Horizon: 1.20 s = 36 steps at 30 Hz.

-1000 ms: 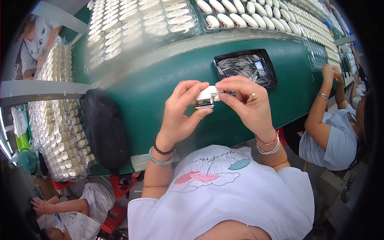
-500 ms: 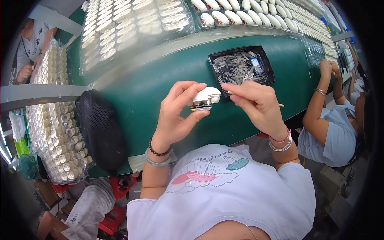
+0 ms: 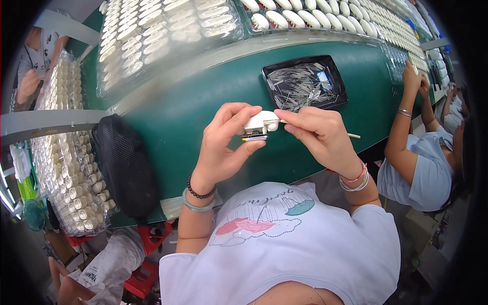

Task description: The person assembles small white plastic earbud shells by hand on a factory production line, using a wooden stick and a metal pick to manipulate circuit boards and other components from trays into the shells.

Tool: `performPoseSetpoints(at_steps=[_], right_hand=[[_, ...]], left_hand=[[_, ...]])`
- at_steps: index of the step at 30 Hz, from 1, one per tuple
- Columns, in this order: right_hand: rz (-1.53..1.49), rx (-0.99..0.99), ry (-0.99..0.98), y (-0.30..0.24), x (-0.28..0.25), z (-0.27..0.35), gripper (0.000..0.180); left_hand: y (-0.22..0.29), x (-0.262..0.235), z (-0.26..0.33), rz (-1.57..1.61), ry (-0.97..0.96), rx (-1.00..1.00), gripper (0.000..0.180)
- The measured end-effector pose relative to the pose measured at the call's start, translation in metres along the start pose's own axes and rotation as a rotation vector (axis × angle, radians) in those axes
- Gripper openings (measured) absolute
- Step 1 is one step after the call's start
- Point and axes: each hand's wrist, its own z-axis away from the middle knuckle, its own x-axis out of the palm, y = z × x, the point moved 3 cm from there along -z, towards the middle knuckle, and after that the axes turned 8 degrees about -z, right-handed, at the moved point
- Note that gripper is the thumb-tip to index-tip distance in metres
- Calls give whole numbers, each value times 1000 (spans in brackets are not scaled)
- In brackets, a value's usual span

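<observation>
My left hand grips a small white plastic part with a dark metal strip along its underside, held above the green workbench. My right hand pinches a thin wooden stick whose tip meets the right end of the white part. Both wrists wear bracelets. Just beyond my hands sits a black tray filled with thin metal pins.
Clear blister trays of white parts line the far side of the bench. A black mesh bag hangs at its left edge beside stacked trays. A person in a blue shirt works at my right; another person sits far left.
My hands and the white part have stayed close together while the view shifted slightly; the right hand now brings the stick's tip against the part's right end.
</observation>
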Motion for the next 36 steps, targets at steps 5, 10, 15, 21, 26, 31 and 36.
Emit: performPoseSetpoints(at_steps=[5,10,15,21,26,31,36], right_hand=[[40,-28,-10,3,1,1,32],[109,-28,-68,4,0,4,33],[109,-14,-138,10,0,4,31],[241,-20,-139,15,9,7,25],[428,-30,-146,14,20,7,26],[451,-29,-142,12,18,6,27],[136,-159,60,-2,2,2,24]], left_hand=[[0,1,0,-6,-11,-6,48],[-1,2,-1,-66,-64,24,46],[-3,6,-1,-113,-100,56,46],[-4,13,-1,-206,-130,97,47],[-1,11,-4,-308,-143,90,48],[-5,10,-2,-252,-138,61,47],[-5,3,-1,-112,-128,16,47]])
